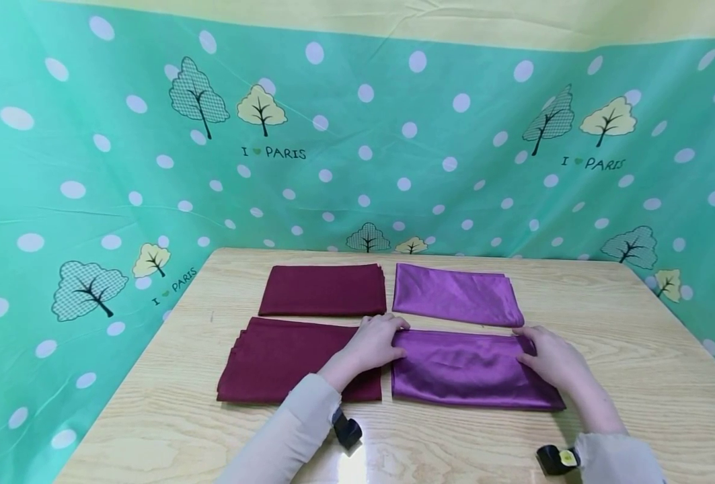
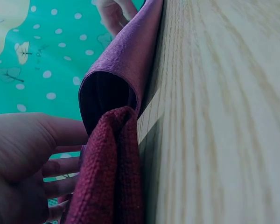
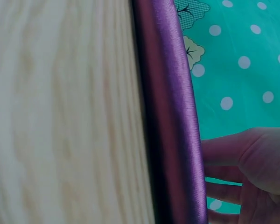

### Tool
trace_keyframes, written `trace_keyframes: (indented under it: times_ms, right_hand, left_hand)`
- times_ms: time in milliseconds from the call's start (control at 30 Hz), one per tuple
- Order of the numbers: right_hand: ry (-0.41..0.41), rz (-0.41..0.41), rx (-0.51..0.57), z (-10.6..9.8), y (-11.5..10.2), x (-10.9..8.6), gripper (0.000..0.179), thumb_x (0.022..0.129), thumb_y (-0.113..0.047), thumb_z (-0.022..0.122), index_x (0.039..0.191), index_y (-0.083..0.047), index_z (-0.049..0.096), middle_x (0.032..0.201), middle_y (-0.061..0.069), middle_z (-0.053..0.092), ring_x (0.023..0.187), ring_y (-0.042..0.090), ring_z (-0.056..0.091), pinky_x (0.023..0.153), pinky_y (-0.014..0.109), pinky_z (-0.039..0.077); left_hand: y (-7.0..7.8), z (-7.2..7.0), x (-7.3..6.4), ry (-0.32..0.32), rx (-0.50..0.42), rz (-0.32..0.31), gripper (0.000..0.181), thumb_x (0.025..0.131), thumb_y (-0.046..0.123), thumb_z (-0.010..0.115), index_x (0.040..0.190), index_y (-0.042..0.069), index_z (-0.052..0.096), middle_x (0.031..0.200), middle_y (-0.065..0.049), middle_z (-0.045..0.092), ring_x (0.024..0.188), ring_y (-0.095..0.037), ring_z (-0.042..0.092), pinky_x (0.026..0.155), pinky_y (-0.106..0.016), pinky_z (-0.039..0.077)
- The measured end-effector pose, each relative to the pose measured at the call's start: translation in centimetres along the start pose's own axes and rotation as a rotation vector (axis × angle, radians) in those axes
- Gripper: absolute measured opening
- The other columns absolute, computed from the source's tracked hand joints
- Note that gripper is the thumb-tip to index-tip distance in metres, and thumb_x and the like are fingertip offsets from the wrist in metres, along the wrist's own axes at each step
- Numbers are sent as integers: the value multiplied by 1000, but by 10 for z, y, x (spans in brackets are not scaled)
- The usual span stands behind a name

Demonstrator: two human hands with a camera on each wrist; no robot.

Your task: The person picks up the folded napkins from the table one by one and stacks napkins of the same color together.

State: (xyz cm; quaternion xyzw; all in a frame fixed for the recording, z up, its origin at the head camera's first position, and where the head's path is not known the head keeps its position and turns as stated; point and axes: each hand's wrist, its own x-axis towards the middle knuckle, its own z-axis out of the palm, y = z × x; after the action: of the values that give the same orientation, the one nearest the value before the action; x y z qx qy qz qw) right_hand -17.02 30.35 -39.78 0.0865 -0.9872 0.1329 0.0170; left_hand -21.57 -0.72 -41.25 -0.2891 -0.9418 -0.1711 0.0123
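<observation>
The near purple cloth (image 1: 460, 376) lay folded on the bench (image 1: 648, 370), its long sides running left to right, between a person's two hands. The left hand (image 1: 377, 344) touched its far left corner, the right hand (image 1: 553, 356) its far right corner; on both, the grip stood apart, thumb and fingers spread and fairly straight against the cloth. In the left wrist view the cloth's left end showed a rounded, hollow fold. Just to its left lay the near maroon cloth (image 1: 290, 356), also folded, with the left forearm crossing above it. Beyond a narrow gap lay the far purple cloth (image 1: 454, 294), and beside that, to the left, the far maroon cloth (image 1: 323, 290). Behind the bench hung a green backdrop (image 1: 357, 191) with pale dots, printed trees and "PARIS" lettering.
</observation>
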Motion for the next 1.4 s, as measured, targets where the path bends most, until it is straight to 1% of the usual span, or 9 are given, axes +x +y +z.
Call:
trace_keyframes:
  times_ms: [267, 567, 767, 900, 1100, 1267, 1400]
  right_hand:
    - [3, 6, 18, 1, 1, 1, 40, 78, -11, 66, 114, 5, 58, 113, 31, 53, 104, 50, 49, 83, 59, 39]
    - [17, 11, 27, 0, 1, 3, 36, 77, -10, 67, 109, 4, 60, 108, 29, 55, 101, 49, 50, 82, 58, 39]
    - [6, 28, 29, 1, 3, 3, 35, 76, -9, 67, 107, 5, 60, 104, 27, 55, 98, 48, 52, 80, 57, 41]
    - [4, 26, 28, 2, 3, 3, 35, 76, -9, 67, 108, 5, 60, 103, 26, 56, 97, 47, 52, 80, 56, 42]
    - [6, 10, 19, 0, 4, 6, 34, 76, -10, 69, 105, 5, 61, 98, 24, 56, 93, 46, 54, 79, 55, 42]
    - [3, 19, 36, 0, 4, 6, 30, 76, -10, 68, 102, 4, 62, 95, 23, 57, 91, 44, 55, 79, 55, 42]
    - [5, 33, 51, 1, 4, 5, 27, 76, -9, 68, 98, 4, 63, 95, 25, 57, 91, 45, 54, 79, 55, 41]
  left_hand:
    - [0, 0, 1, 5, -32, -13, 40, 74, 31, 73, 110, 16, 62, 107, 2, 61, 99, -18, 57, 79, -32, 36]
    - [3, 0, 4, -3, -62, -40, 38, 74, 29, 73, 109, 16, 63, 107, 1, 62, 100, -17, 58, 80, -32, 37]
    - [5, 0, 5, -19, -80, -43, 37, 75, 26, 73, 109, 16, 63, 106, 0, 61, 99, -16, 58, 82, -33, 39]
    - [6, 0, 5, -24, -72, -46, 37, 76, 26, 73, 110, 16, 63, 104, 0, 60, 97, -16, 58, 81, -32, 39]
    - [7, 1, 4, -2, -72, -50, 35, 76, 25, 73, 108, 14, 65, 102, -1, 60, 96, -16, 59, 81, -33, 40]
    - [6, 2, 3, 1, -58, -50, 33, 77, 25, 71, 108, 14, 65, 102, 0, 60, 96, -15, 58, 82, -33, 39]
    - [7, 3, 3, -10, -51, -61, 32, 78, 26, 70, 108, 15, 65, 104, 0, 61, 99, -15, 58, 82, -34, 38]
